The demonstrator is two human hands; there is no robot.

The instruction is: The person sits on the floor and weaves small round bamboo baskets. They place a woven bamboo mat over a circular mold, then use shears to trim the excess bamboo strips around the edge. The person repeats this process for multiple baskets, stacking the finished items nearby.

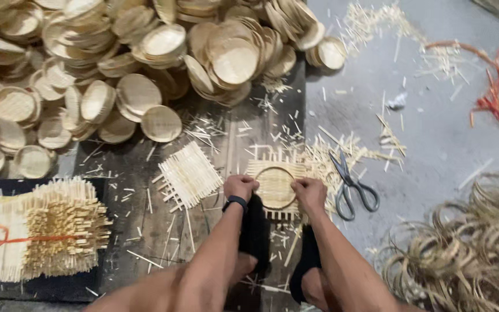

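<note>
- The dark wooden board [145,190] on the floor is the landmark here; everything below is placed against it.
- Along the board's far edge and spilling past its left side lies a big heap of finished round woven trays [116,63].
- Off the board's right side, on the grey floor, a tangle of bamboo hoops [469,254] is piled, well apart from the work.
- At the board's near left corner sits a tied stack of square woven mats [41,231], bound with an orange strip.
- Near the middle of the board a loose woven mat [189,173] lies flat, just left of the hands.
- At the board's right edge lies the woven mat with a hoop [275,186] pressed on it, directly between the two hands.
- Scissors [350,188] rest just off the board's right edge, near the right hand.
- The left hand [241,186], with a dark wristband, is closed as a fist on the hoop's left rim; the right hand [309,193] is clenched on its right rim.
- Judgement: to do this well, press both sides down evenly so the hoop stays centred on the weave, and keep the mat flat so no strips slip out.
</note>
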